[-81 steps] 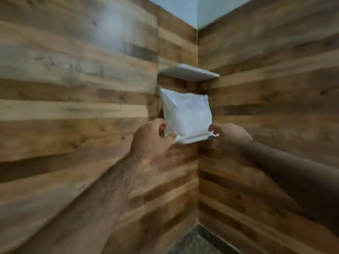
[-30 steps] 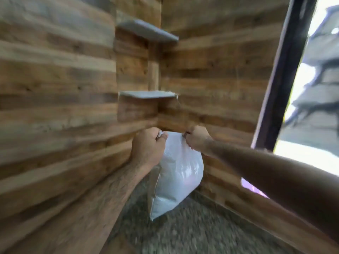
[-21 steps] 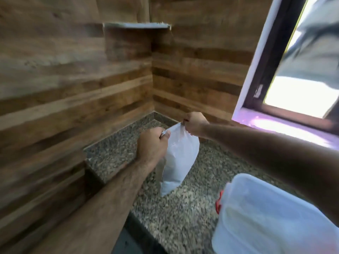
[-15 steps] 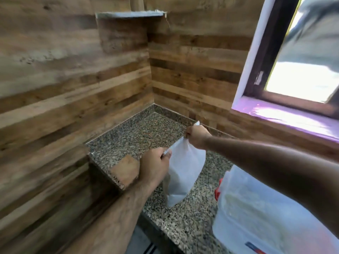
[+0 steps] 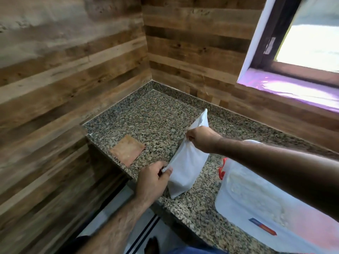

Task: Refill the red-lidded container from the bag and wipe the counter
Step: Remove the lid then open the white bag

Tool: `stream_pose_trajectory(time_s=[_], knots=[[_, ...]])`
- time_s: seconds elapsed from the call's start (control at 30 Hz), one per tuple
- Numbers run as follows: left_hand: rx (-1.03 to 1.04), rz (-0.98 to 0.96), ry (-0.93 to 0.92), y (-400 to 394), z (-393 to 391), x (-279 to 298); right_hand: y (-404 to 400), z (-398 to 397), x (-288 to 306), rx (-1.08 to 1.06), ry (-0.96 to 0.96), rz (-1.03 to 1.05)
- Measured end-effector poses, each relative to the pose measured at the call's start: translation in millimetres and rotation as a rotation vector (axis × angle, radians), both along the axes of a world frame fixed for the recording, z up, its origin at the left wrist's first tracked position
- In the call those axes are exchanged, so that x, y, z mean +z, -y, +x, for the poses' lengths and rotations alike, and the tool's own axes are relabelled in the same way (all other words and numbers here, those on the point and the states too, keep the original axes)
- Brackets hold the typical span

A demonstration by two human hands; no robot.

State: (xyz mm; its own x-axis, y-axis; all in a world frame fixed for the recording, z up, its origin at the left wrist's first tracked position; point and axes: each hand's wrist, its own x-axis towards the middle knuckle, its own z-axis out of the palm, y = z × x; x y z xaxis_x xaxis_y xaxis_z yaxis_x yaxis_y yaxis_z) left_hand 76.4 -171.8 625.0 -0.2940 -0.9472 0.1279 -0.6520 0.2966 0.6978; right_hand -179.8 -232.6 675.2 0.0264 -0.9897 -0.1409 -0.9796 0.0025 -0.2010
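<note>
A white bag stands tilted on the speckled granite counter, its bottom corner touching the stone near the front edge. My left hand pinches the bag's lower left top corner. My right hand grips the top edge farther back, and a strip of the bag sticks up behind it. A translucent container with white contents and a red clip on its side sits to the right, partly under my right forearm. Its lid is not visible.
A flat brown square cloth lies on the counter left of the bag. Wood-panelled walls close the corner on the left and at the back. A window with a purple sill is at the upper right. The counter's front edge drops to the floor below.
The bag came down from the wall shelf area to the counter. Since half a second ago it has settled lower, and my hands have drawn further apart along its top edge.
</note>
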Motion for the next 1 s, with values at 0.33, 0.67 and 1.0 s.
stream_pose_trajectory(time_s=[0.33, 0.67, 1.0], knots=[[-0.053, 0.301, -0.234, 5.6, 48.0, -22.9, -42.5, 40.1, 8.2, 0.078, 0.068, -0.173], [-0.036, -0.014, -0.352, 9.7, 70.0, 23.6, -59.5, 112.8, 2.3, 0.255, 0.2, -0.051], [-0.155, 0.149, -0.029, 17.6, 47.6, -8.7, -57.5, 77.3, 28.6, -0.107, 0.554, -0.042]])
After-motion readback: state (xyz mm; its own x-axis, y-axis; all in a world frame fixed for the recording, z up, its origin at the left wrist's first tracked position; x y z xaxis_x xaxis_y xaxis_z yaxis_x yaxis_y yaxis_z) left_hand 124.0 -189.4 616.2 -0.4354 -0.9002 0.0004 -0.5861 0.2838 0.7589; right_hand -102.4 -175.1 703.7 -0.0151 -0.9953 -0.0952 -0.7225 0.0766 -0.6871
